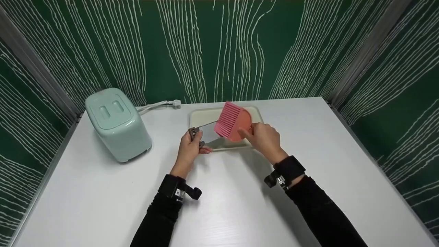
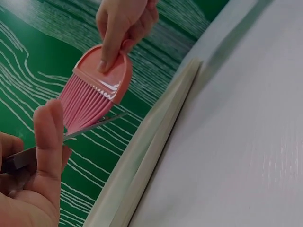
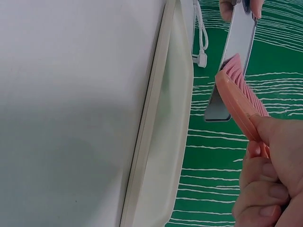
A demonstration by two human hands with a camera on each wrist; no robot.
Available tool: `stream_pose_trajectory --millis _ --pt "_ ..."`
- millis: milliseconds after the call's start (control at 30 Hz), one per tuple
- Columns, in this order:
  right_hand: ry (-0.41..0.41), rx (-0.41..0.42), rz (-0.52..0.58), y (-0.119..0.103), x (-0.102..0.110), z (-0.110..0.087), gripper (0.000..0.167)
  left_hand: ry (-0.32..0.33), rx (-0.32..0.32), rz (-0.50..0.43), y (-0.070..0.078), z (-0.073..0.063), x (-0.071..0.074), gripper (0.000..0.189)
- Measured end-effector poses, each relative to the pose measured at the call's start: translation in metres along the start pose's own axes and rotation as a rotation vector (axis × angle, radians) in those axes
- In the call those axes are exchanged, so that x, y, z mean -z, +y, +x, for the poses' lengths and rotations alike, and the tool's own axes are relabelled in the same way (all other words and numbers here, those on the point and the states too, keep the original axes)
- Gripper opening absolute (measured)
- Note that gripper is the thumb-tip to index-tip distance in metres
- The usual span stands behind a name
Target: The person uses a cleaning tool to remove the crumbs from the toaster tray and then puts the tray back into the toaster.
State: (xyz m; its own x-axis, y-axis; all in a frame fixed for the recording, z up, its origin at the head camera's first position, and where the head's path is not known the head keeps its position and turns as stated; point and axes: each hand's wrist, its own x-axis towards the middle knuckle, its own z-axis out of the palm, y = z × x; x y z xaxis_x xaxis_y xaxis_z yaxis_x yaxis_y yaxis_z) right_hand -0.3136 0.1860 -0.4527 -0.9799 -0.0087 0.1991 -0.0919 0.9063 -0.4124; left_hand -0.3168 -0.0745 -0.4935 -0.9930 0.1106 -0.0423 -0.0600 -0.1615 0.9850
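My left hand (image 1: pixel 187 151) grips the brown end of a flat metal crumb tray (image 1: pixel 210 133) with raised side edges. In my right hand (image 1: pixel 267 138) is a small brush (image 2: pixel 97 87), its orange handle pinched between thumb and fingers. The brush's pink bristles (image 1: pixel 227 119) lie against the metal surface and bend there in the right wrist view. Both held things are up over a cream rectangular tray (image 1: pixel 255 111) on the table. Part of the metal piece is hidden behind the bristles in the head view.
A mint-green toaster (image 1: pixel 120 133) stands at the left of the white table (image 1: pixel 219 212). Its white cord and plug (image 1: pixel 176 103) lie behind it near the back edge. Green walls (image 1: pixel 219 51) with pale wavy lines rise at the back and sides.
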Motion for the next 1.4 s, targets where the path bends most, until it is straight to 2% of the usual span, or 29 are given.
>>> stream_pose_trajectory --millis 133,300,400,600,733,900,1133,1400 --pt "0.000 0.008 0.005 0.000 -0.002 -0.001 0.054 -0.041 0.016 -0.067 0.000 0.000 0.000 0.013" --pt "0.033 0.040 0.002 0.000 -0.004 -0.002 0.051 -0.051 -0.015 -0.059 0.000 -0.002 -0.001 0.009" --pt "0.050 0.053 -0.006 0.001 -0.006 -0.003 0.049 -0.048 -0.057 -0.020 0.001 -0.004 -0.001 0.011" --pt "0.064 0.059 -0.026 0.005 -0.007 -0.002 0.048 -0.018 -0.159 0.151 0.003 -0.005 -0.003 0.013" --pt "0.057 0.051 -0.032 0.006 -0.006 -0.001 0.049 0.002 -0.217 0.222 0.004 -0.006 -0.004 0.014" --pt "0.055 0.036 -0.032 0.009 -0.005 -0.001 0.047 0.001 -0.258 0.229 0.004 -0.007 -0.006 0.011" --pt "0.066 0.019 -0.043 0.015 -0.007 0.001 0.047 0.019 -0.299 0.306 0.003 -0.007 -0.007 0.009" --pt "0.084 0.029 -0.049 0.020 -0.007 0.001 0.049 -0.015 -0.328 0.301 0.003 -0.008 -0.009 0.009"
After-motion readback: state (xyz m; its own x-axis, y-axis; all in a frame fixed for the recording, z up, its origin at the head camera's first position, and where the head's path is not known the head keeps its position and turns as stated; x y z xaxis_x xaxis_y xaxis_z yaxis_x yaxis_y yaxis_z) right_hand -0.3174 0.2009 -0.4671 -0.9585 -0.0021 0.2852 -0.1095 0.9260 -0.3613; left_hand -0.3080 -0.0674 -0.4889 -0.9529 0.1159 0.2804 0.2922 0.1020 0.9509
